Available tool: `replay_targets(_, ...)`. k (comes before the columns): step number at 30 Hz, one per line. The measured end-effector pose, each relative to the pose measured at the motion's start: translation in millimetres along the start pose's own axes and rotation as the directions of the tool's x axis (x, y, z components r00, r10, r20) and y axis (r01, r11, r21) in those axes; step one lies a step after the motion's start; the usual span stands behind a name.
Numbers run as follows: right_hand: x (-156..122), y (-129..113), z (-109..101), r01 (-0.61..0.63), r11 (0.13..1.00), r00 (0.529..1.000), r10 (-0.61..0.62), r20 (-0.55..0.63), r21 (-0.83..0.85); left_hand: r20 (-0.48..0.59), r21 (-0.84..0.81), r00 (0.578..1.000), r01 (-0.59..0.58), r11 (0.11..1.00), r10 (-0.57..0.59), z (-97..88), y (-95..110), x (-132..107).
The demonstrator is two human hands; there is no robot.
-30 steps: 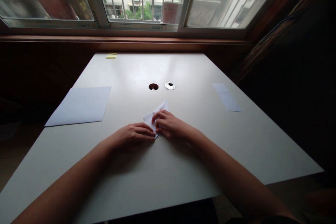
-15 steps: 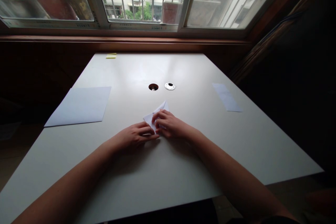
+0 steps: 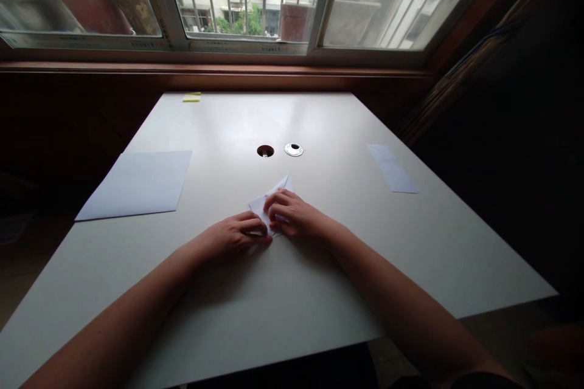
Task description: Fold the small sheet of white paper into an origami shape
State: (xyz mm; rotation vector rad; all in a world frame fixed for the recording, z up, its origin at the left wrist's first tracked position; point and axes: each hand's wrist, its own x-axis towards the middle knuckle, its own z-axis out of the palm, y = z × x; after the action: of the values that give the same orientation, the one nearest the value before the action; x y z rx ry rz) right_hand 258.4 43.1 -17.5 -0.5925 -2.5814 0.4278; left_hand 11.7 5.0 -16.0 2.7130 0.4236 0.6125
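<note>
A small folded sheet of white paper (image 3: 258,204) lies on the white table (image 3: 292,292), its pointed top facing the window. My left hand (image 3: 241,231) grips its near left edge, with fingers bent and close together. Across its right side rests my right hand (image 3: 292,213), the fingers curled and pressing on the paper. Both hands nearly meet at the near corner. Much of the paper is hidden beneath the fingers.
At the left edge lies a stack of white paper (image 3: 137,185); to the right is a paper strip (image 3: 392,168). Beyond my hands are a round cable hole (image 3: 265,151) and its metal-look cover (image 3: 294,150). Yellow sticky notes (image 3: 191,97) sit at the far edge.
My left fingers have drawn back slightly from the near corner, showing a little more paper there. My right hand stays almost in place. The whole view has shifted slightly.
</note>
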Motion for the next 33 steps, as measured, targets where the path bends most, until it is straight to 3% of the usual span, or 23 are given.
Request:
replay_targets(18, -2, -5, -11, -0.034, 0.999, 0.999, 0.035, 0.034, -0.008, -0.023, -0.016, 1.000, 0.014, 1.000, -0.014, 0.8, -1, -4)
replay_targets(26, -13, 19, -15, -0.088, 0.996, 0.995, 0.087, -0.049, -0.011, -0.013, 0.003, 1.000, 0.015, 1.000, -0.015, -1.4, 0, -1)
replay_targets(33, -21, 31, -19, -0.240, 0.971, 0.957, 0.237, -0.166, 0.004, 0.030, 0.012, 0.999, 0.043, 0.999, -0.044, -1.6, -1, -5)
